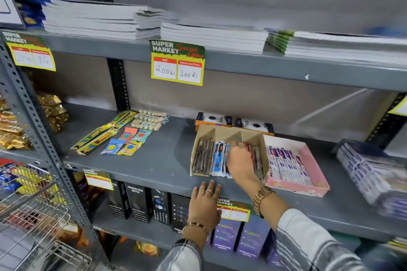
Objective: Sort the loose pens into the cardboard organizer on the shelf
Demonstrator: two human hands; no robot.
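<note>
A brown cardboard organizer (203, 133) with three slots lies on the grey middle shelf (154, 160). Dark pens (203, 155) fill its left slot, blue-and-white packed pens (218, 158) the middle one, red pens (255, 156) the right one. My right hand (239, 160) reaches into the organizer over the middle and right slots, fingers curled at the blue packs; whether it grips one is unclear. My left hand (206, 203) rests flat, fingers spread, against the shelf's front edge below the organizer, holding nothing.
A pink tray (317, 174) of boxed pens sits right of the organizer, with stacked boxes (372, 178) beyond. Orange-black boxes (233, 122) stand behind it. Packets (123, 138) lie at the shelf's left. Notebooks (154, 24) are above, bottle boxes (136, 202) below, a wire basket (33, 226) at left.
</note>
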